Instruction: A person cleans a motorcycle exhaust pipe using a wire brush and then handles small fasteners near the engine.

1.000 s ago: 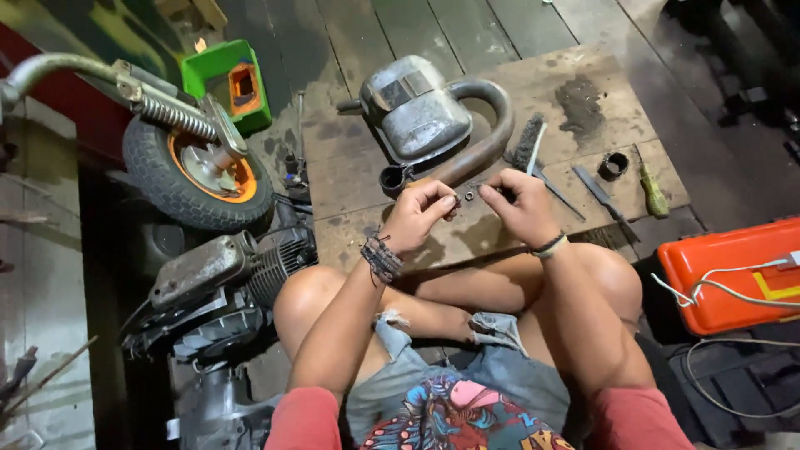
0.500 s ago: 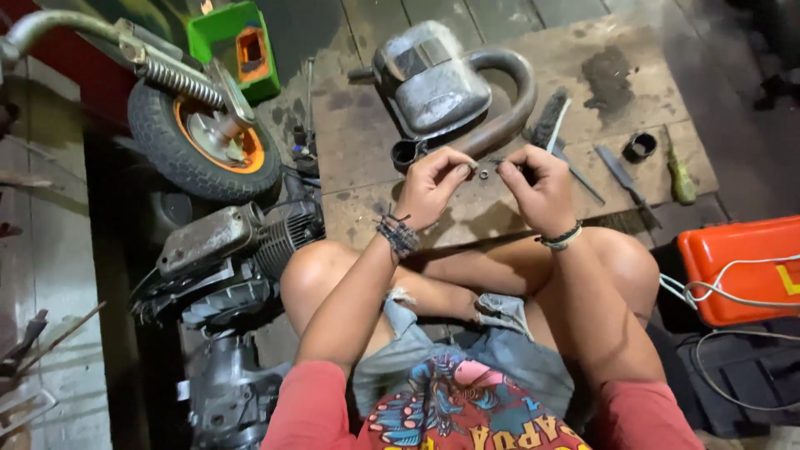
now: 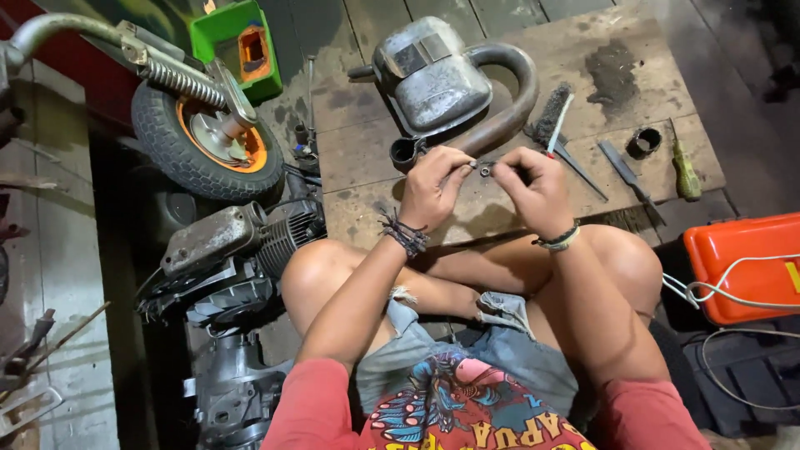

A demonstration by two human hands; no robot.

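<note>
fingers of your left hand (image 3: 433,185) and right hand (image 3: 537,190) pinch a small metal ring (image 3: 485,170) together, just above the wooden board (image 3: 375,200), near the silver muffler (image 3: 433,79).

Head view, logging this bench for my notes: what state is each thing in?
Small ring-shaped part: pinched between both hands.
Left hand: gripping the part.
Right hand: gripping the part.
Exhaust muffler: lying on the wooden board.
Wire brush: lying loose.
Wheel: resting tilted.
</note>
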